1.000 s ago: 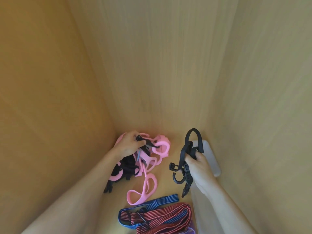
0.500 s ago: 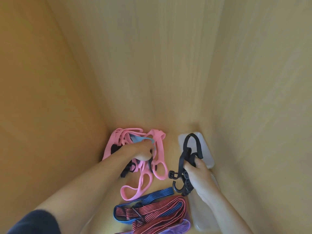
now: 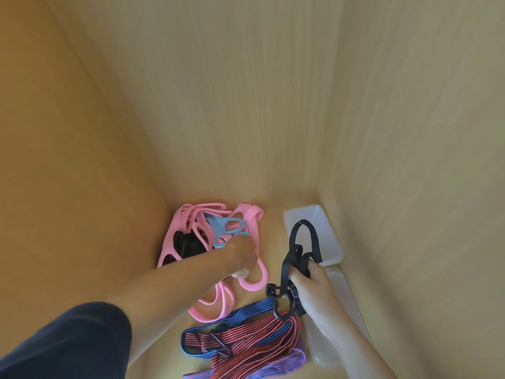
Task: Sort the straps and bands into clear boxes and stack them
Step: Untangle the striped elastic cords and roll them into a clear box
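Striped bands [image 3: 246, 340] lie nearest, just in front of pink bands [image 3: 252, 287]. R hand [image 3: 314, 285], right of pink bands, clenches black hooked straps [image 3: 285, 269]. L hand [image 3: 240, 255] on pink bands, fingers curled under, grip can't tell. Clear box [image 3: 328, 242] farther back, right of pink bands.

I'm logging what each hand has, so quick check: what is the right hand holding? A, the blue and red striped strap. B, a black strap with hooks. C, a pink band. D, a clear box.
B: the right hand grips the black strap, whose loop stands up above the fist while its hooks hang below it.
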The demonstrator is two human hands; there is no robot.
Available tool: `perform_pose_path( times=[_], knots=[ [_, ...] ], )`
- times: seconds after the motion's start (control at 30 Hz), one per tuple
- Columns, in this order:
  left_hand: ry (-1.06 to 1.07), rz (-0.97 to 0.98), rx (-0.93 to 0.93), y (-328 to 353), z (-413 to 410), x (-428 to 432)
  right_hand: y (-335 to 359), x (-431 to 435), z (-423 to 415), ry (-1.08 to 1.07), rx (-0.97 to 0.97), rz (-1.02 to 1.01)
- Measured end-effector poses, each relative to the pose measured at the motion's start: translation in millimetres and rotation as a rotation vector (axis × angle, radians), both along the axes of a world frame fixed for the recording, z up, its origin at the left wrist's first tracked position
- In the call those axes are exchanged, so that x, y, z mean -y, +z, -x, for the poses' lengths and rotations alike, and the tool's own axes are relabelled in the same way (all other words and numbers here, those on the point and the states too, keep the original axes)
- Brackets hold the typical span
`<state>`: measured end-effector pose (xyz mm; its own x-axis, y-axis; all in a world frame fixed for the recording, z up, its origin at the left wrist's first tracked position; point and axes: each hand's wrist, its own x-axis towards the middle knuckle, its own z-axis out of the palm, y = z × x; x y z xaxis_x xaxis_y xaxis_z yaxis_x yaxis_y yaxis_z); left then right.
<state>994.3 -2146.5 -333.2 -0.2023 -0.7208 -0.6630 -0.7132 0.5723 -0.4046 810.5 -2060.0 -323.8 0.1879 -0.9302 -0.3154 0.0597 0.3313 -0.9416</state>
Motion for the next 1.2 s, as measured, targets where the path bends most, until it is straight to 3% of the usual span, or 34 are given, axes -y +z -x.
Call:
perform_pose_path(
  times=[0.1,0.27,0.5,0.6,0.7,1.03,1.2],
  knots=[
    [0.276,-0.083,-0.277,8,-14,5,-6,-2,1,-0.006,0.046,-0.022],
    [0.890,0.157,-0.973,39,-52,34,-8,2,1,-0.010,0.035,-0.035],
    [1.192,0.410,-1.466,96,-103,43,-1,14,-6,0.025,-0.008,-0.021],
    [1.297,0.503,-1.787,124,-112,37,0,16,-10,0.036,-0.035,-0.009],
    [1.291,0.495,-2.071,148,-116,28,-1,17,-14,0.045,-0.045,-0.006],
    [1.121,0.382,-2.680,197,-129,17,5,34,-28,0.059,-0.119,0.065],
    [1.009,0.375,-2.762,234,-139,19,14,43,-34,0.069,-0.138,0.096]
  ],
)
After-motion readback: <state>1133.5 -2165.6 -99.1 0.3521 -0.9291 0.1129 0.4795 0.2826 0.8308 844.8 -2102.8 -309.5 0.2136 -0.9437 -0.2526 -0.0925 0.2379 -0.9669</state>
